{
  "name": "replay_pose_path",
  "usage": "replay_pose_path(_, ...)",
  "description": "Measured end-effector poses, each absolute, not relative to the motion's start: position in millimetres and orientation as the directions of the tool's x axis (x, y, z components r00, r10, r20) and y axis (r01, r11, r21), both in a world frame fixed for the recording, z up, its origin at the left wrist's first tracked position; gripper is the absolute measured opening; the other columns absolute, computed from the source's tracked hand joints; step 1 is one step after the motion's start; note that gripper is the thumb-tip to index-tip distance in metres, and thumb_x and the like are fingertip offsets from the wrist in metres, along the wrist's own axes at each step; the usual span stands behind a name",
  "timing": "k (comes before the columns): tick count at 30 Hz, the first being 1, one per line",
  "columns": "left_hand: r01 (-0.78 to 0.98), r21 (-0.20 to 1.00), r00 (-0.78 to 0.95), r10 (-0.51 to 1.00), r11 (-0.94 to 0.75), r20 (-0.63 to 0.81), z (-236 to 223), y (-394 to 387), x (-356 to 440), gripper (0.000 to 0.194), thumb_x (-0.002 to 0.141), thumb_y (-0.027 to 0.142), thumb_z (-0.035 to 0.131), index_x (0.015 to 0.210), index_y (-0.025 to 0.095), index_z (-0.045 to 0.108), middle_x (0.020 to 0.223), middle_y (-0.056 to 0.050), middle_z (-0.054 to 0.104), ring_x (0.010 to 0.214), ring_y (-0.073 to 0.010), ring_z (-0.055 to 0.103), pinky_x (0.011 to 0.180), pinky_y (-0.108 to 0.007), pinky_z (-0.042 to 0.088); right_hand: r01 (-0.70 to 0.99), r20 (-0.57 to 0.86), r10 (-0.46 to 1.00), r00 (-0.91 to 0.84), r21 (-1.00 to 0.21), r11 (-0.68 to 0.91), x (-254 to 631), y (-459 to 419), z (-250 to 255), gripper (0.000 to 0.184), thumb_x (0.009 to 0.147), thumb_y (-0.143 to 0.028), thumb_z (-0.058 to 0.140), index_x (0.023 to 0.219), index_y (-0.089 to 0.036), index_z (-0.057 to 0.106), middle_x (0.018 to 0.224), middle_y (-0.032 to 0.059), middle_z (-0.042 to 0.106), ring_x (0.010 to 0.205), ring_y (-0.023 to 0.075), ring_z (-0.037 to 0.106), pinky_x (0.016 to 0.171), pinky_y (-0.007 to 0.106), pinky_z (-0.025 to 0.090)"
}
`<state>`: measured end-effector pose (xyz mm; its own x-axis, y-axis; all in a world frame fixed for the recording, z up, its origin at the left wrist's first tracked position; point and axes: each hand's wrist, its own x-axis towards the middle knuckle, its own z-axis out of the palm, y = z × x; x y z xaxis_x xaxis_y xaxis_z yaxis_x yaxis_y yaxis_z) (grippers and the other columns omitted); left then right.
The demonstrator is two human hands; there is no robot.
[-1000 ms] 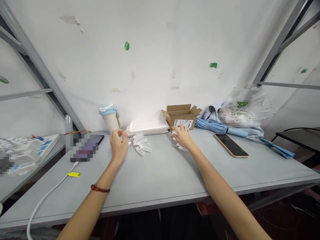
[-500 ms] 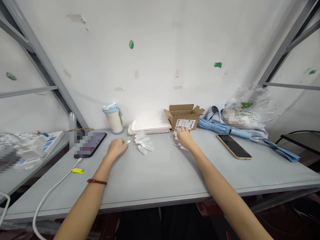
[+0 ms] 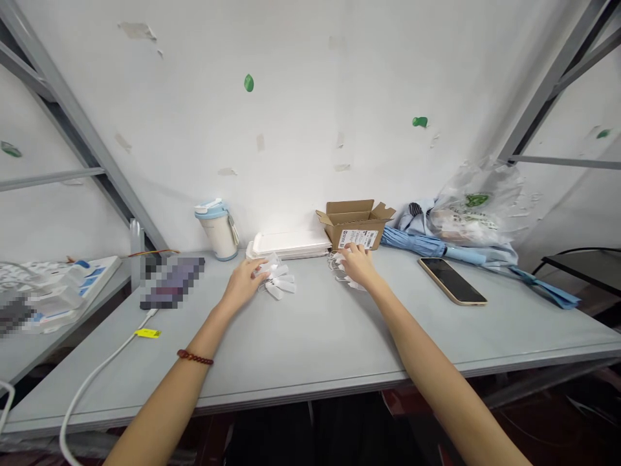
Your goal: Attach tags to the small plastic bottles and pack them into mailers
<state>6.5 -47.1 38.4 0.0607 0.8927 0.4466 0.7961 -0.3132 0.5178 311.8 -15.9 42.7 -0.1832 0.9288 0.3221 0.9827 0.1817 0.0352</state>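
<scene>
A bunch of white plastic tags (image 3: 280, 285) with thin loops lies fanned out on the grey table. My left hand (image 3: 242, 283) is at the bunch's left edge, with thumb and fingers apart and touching the tags; none is visibly lifted. Farther right, my right hand (image 3: 358, 264) rests over a second bunch of looped clear-white tags (image 3: 339, 268), its fingers spread and partly covering them. Just behind that hand stands an open cardboard box (image 3: 337, 234) with a printed label. White flat trays (image 3: 291, 243) are stacked between the bunches, against the wall.
A blue-lidded cup (image 3: 218, 234) stands at the back left, near a charging phone (image 3: 172, 283) with a white cable (image 3: 97, 372). To the right lie another phone (image 3: 452, 281), a folded blue umbrella (image 3: 417, 241) and a clear plastic bag (image 3: 478, 207).
My left hand has moved right, from a small white tag beside the left bunch onto that bunch's edge. My right hand stays over its tags, with slight finger movement. The view shifts slightly.
</scene>
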Motion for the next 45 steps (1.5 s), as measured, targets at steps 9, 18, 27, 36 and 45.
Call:
replay_pose_path(9,0.738,0.526,-0.024,0.763,-0.422,0.646,42.8,-51.6,13.9,0.031,0.078,0.025,0.046,0.099,0.014,0.066,0.089,-0.007,0.064,0.075,-0.0162,0.058,0.067,-0.027,0.048,0.985,0.27,0.949,-0.163,-0.009,0.171,311.1,-15.0,40.3,0.04,0.09,-0.02,0.038,0.129,-0.022,0.048,0.138,0.0123,0.04,0.117,0.0306,0.04,0.089,0.043,0.036)
replay_pose_path(18,0.774,0.468,0.054,0.781,-0.427,0.623,36.5,-52.0,21.7,0.029,0.081,0.025,0.044,0.098,0.015,0.065,0.086,-0.007,0.067,0.075,-0.0168,0.06,0.069,-0.029,0.047,0.972,0.314,0.922,-0.227,0.011,0.236,311.5,-8.6,31.5,0.038,0.087,-0.016,0.04,0.12,-0.026,0.055,0.127,0.0124,0.046,0.105,0.0308,0.044,0.082,0.042,0.038)
replay_pose_path(27,0.773,0.473,0.058,0.79,-0.422,0.611,34.9,-52.2,25.0,0.027,0.08,0.025,0.045,0.095,0.016,0.065,0.088,-0.007,0.069,0.075,-0.0173,0.061,0.074,-0.031,0.048,0.88,0.454,0.861,-0.228,-0.283,0.382,311.7,0.2,25.2,0.031,0.083,-0.007,0.04,0.098,-0.019,0.065,0.109,0.0104,0.052,0.089,0.0215,0.052,0.079,0.036,0.041)
replay_pose_path(36,0.725,0.545,0.035,0.813,-0.421,0.581,41.3,-60.4,36.1,0.029,0.08,0.03,0.047,0.096,0.015,0.065,0.087,-0.006,0.068,0.075,-0.0172,0.06,0.07,-0.03,0.047,0.426,0.61,0.79,0.054,-0.73,0.535,299.5,-16.3,54.1,0.023,0.082,-0.027,0.044,0.089,-0.017,0.064,0.091,0.0068,0.059,0.077,0.0173,0.056,0.071,0.031,0.045)
replay_pose_path(45,0.47,0.802,0.092,0.924,-0.369,0.371,48.8,-74.1,62.2,0.038,0.078,0.044,0.053,0.101,0.016,0.066,0.09,-0.006,0.068,0.082,-0.0184,0.061,0.069,-0.029,0.047,0.141,0.388,0.92,-0.058,-0.909,0.393,265.7,-42.7,61.6,0.029,0.075,-0.042,0.055,0.082,-0.015,0.063,0.058,-0.0001,0.056,0.061,0.0144,0.055,0.06,0.026,0.042)
